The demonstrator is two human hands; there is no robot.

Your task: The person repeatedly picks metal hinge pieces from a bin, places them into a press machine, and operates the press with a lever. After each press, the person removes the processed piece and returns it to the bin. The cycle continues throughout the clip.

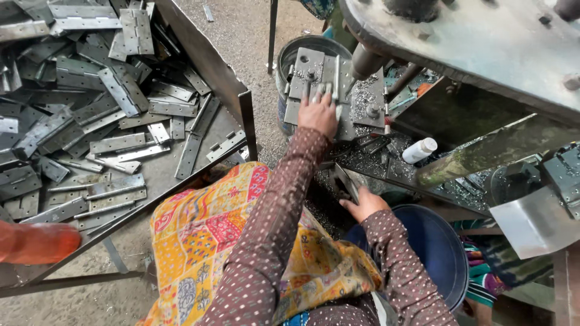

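The metal hinge piece (326, 90) lies on the grey press fixture plate (314, 69), which serves as the reference point for all positions below. The left hand (318, 113) rests on the near edge of the fixture plate, fingers extended forward and pressed down onto the hinge piece; the fingers lie close together, not curled around it. The right hand (364, 204) sits below and to the right of the fixture plate, fingers bent around the edge of a flat metal part (343, 181); whether the grip is fully closed cannot be determined. Both arms wear brown dotted sleeves.

Metal swarf (362, 93) covers the surface directly right of the fixture plate. A small white bottle (419, 150) lies further right and lower. A blue bucket (438, 247) stands well below the fixture plate, beside the right forearm. A patterned yellow cloth (211, 241) lies below and left. Far left of the fixture plate, a metal tray (208, 60) holds a heap of grey hinge plates (90, 115).
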